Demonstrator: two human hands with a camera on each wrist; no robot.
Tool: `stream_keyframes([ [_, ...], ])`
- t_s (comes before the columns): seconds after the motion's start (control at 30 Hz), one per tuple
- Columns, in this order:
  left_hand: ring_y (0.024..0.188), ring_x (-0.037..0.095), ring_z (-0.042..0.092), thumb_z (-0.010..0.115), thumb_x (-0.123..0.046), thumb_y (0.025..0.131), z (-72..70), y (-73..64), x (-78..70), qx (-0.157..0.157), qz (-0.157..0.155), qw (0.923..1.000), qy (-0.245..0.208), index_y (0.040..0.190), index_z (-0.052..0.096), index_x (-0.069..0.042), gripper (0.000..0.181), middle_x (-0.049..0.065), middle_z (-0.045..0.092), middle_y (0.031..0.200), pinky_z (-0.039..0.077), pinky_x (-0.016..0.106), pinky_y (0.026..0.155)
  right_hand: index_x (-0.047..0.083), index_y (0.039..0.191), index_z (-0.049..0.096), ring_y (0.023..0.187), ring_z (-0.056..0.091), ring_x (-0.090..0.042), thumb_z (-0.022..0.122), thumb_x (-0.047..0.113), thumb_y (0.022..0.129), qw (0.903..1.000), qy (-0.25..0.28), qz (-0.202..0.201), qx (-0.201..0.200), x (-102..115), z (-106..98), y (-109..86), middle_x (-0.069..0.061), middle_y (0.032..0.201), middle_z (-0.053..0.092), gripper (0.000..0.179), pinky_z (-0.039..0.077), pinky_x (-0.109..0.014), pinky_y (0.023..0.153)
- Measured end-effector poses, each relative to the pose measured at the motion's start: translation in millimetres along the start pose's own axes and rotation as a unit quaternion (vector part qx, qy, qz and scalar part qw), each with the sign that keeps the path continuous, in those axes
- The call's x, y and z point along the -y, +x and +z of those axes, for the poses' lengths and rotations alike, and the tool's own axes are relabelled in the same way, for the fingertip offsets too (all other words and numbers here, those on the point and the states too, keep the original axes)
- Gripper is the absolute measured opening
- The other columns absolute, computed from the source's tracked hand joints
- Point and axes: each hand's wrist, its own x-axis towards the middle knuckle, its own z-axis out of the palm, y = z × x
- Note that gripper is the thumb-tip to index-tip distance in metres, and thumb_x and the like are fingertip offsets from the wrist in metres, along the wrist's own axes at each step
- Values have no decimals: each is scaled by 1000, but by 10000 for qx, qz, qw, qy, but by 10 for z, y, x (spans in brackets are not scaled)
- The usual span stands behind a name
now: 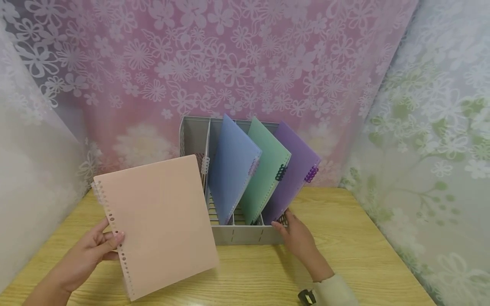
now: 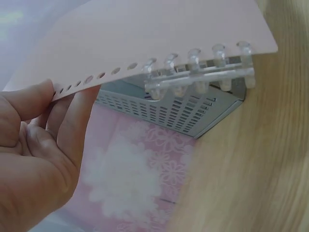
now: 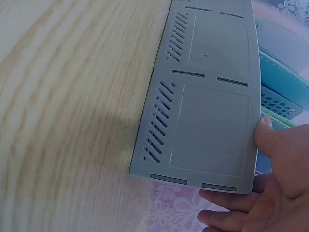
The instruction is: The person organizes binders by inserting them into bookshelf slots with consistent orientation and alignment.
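My left hand (image 1: 86,255) pinches a peach loose-leaf notebook (image 1: 162,229) by its punched edge, thumb in front and fingers behind. The notebook is tilted and held in front of the left part of a grey file organizer (image 1: 249,236). In the left wrist view, clear binder rings (image 2: 198,72) sit along that edge. My right hand (image 1: 302,240) holds the organizer's front right corner; in the right wrist view its thumb lies at the rim, with fingers around the end. Blue (image 1: 233,170), green (image 1: 268,165) and purple (image 1: 294,161) notebooks lean in separate slots.
Dark-edged contents with a white ring binding (image 1: 205,165) stand in the left slot, partly hidden by the peach notebook. The organizer stands on a wood-grain table (image 1: 344,250). Flowered pink cloth (image 1: 229,55) hangs behind, and pale flowered cloth (image 1: 432,170) at the right.
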Motion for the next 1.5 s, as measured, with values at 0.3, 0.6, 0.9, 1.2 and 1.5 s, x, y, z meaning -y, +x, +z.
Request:
stream_keyframes([
  [0.3,99,15,69,31,11,102,42,54,-116,-661,635,9940,592,150,31,-19,57,-1,69,118,59,32,75,-10,146,30,120,51,-49,56,41,98,10000,88,40,25,-10,3,-2,-31,139,45,75,44,-58,97],
  [0.6,95,13,70,34,10,101,61,50,-199,-1129,723,9882,743,149,34,-16,55,-2,71,113,59,30,71,-8,147,30,117,53,-49,56,42,97,9999,99,75,-47,-12,26,0,-31,138,47,75,45,-59,94],
  [0.9,90,13,71,40,8,101,146,47,-309,-1756,716,9778,892,146,39,-15,50,-5,71,112,59,30,68,-5,149,29,114,55,-49,57,41,97,9998,180,83,-71,-10,46,-19,-30,137,48,74,47,-59,90],
  [1.2,90,3,69,46,3,100,263,108,-456,-2746,604,9537,1068,137,46,-17,42,-11,71,107,58,23,67,-7,148,31,113,56,-49,56,43,97,9998,128,125,-92,-8,39,-31,-31,135,49,76,47,-59,90],
  [1.5,94,-7,64,46,-4,102,375,253,-515,-3456,422,9134,2109,141,43,-12,40,-20,65,105,56,17,68,-4,149,30,114,54,-50,57,42,97,9996,187,160,-123,-36,45,-9,-31,136,49,74,45,-60,93],
])
